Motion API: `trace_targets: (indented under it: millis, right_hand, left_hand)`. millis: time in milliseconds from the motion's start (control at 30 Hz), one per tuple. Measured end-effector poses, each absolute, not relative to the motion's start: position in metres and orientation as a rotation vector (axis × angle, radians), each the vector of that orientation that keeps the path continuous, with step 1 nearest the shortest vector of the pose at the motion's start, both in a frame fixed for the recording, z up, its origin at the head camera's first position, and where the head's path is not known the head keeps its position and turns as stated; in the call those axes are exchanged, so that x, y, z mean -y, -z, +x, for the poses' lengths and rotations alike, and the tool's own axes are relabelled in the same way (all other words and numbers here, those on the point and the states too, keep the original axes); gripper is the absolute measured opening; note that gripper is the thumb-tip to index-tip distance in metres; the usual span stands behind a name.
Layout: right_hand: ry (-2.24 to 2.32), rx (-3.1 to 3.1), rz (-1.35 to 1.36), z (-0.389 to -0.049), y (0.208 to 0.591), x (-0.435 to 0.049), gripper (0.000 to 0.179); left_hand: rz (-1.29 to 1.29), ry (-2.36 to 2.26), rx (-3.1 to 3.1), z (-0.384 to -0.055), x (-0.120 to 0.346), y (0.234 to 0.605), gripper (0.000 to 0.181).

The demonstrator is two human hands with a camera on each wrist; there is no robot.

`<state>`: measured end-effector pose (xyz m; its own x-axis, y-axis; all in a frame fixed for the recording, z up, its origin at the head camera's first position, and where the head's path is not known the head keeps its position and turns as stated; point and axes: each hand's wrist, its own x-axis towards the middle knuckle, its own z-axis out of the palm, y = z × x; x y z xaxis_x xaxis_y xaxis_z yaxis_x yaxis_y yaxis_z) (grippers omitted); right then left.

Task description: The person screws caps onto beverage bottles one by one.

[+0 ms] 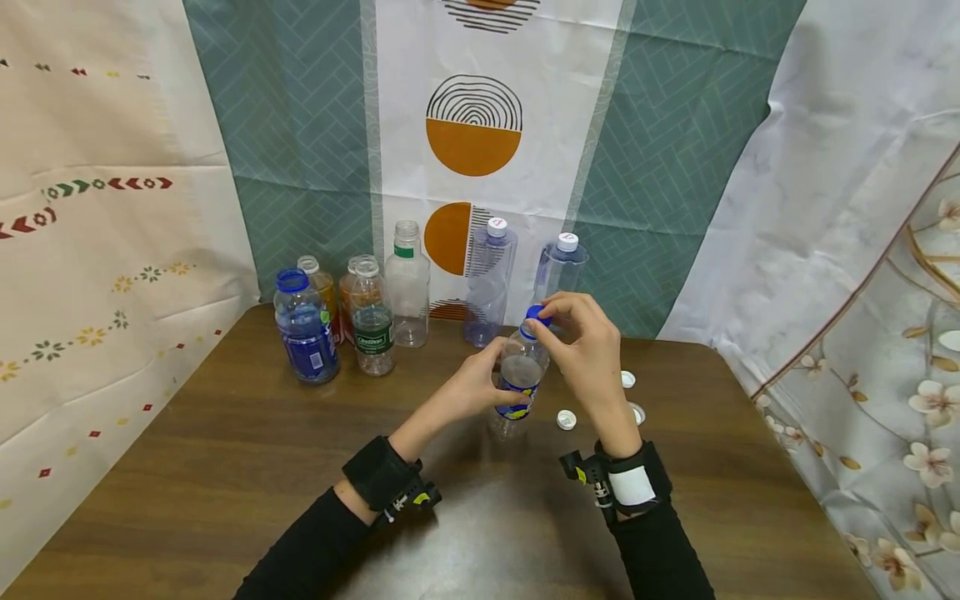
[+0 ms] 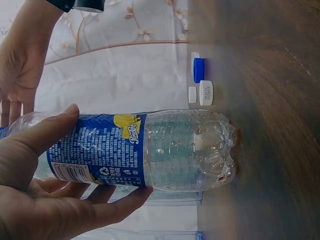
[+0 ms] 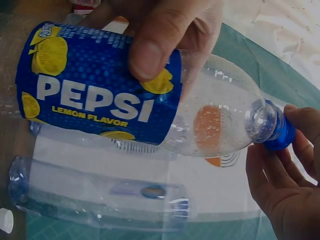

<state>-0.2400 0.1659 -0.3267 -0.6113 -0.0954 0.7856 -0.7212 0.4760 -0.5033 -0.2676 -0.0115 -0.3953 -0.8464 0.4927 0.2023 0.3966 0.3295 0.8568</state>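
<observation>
The left hand (image 1: 480, 383) has its fingers clamped round the label (image 3: 95, 85) of the Pepsi bottle (image 1: 521, 368), near loose white caps (image 1: 566, 420) on the worktop (image 1: 247, 467), and the right hand (image 1: 585, 346) has its fingers pinched on the blue cap (image 1: 537, 314) at the bottle's neck.

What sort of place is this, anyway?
Perhaps a makeshift filming corner, though I can't be sure: patterned cloths hang behind a wooden table, and black wrist straps carry small devices.
</observation>
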Motion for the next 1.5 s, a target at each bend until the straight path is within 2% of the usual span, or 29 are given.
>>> trace_targets:
  millis: [667, 800, 967, 1167, 1500]
  right_hand:
    - [-1.021, 2.126, 0.798, -0.240, 0.321, -0.175, 0.026]
    - [-0.920, 2.257, 0.935, -0.240, 0.301, -0.186, 0.033]
    - [-0.652, 2.427, 1.246, -0.249, 0.269, -0.197, 0.043]
    - [-0.399, 2.497, 1.534, -0.264, 0.250, -0.203, 0.040]
    - [-0.345, 2.528, 1.572, -0.270, 0.239, -0.199, 0.033]
  left_hand:
    - [0.846, -1.544, -2.494, -0.268, 0.012, 0.395, 0.072]
    - [0.875, -1.543, -2.493, -0.268, 0.012, 0.397, 0.071]
    - [0.883, -1.554, -2.497, -0.268, 0.013, 0.397, 0.071]
    - [0.859, -1.538, -2.510, -0.268, 0.014, 0.397, 0.072]
    - [0.872, -1.534, -2.514, -0.269, 0.013, 0.396, 0.071]
